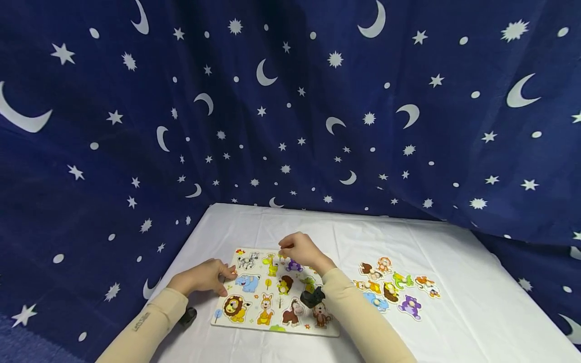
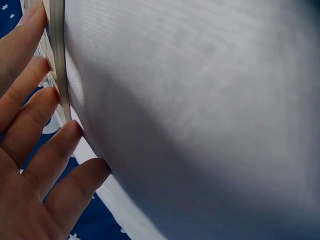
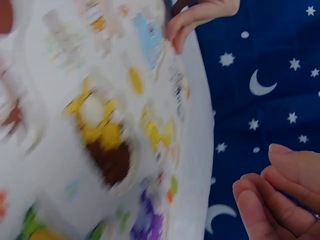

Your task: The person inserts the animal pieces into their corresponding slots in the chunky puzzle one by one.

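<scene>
A white animal puzzle board (image 1: 255, 297) lies on the table, with a lion (image 1: 234, 308), a blue elephant (image 1: 247, 283), a giraffe (image 1: 271, 265) and other animal pictures on it. My left hand (image 1: 201, 277) touches the board's left edge with fairly straight fingers; the left wrist view shows the fingertips (image 2: 72, 127) along that edge. Over the far edge, near the purple animal picture (image 1: 294, 265), hovers my right hand (image 1: 300, 249). Its fingers are loosely bent, and the right wrist view shows nothing between thumb and fingers (image 3: 250, 192). That view is blurred over the board.
Several loose animal puzzle pieces lie in a group right of the board, among them a purple one (image 1: 410, 306) and a green one (image 1: 402, 280). A white cloth (image 1: 476, 322) covers the table. Dark blue curtains (image 1: 290, 101) with moons and stars hang behind and beside it.
</scene>
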The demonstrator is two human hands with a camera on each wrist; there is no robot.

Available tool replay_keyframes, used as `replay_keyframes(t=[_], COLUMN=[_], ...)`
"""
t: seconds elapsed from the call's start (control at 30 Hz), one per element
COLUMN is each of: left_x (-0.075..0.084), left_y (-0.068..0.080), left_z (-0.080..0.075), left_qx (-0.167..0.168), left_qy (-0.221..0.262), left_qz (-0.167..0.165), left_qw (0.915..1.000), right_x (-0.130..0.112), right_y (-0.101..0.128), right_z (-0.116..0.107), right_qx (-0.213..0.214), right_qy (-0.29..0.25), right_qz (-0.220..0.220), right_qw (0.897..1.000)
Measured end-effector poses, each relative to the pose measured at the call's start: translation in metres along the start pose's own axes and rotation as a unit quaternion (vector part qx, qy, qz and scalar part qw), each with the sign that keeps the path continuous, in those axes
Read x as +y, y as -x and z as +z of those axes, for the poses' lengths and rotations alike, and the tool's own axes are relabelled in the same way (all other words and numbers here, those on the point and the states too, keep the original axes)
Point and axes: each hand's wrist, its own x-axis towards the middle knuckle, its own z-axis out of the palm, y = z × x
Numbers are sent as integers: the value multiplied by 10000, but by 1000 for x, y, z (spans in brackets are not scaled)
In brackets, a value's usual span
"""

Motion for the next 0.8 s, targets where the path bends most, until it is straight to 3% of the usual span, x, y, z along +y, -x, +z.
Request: replay_keyframes(t=[0.33,0.5,0.8], left_x=[-1,-3,0], left_y=[-2,-3,-4], left_z=[1,3,1], left_qx=[-16,-7,-61], left_qy=[-29,-31,-12], left_qz=[-108,-141,-145], left_qw=[9999,9999,9999], right_x=[29,38,53], right_y=[32,43,62], right_z=[-18,-28,-54], right_qx=[205,321,585], right_qy=[-143,-77,10], right_qz=[565,460,766], right_qw=[9981,9984,9953])
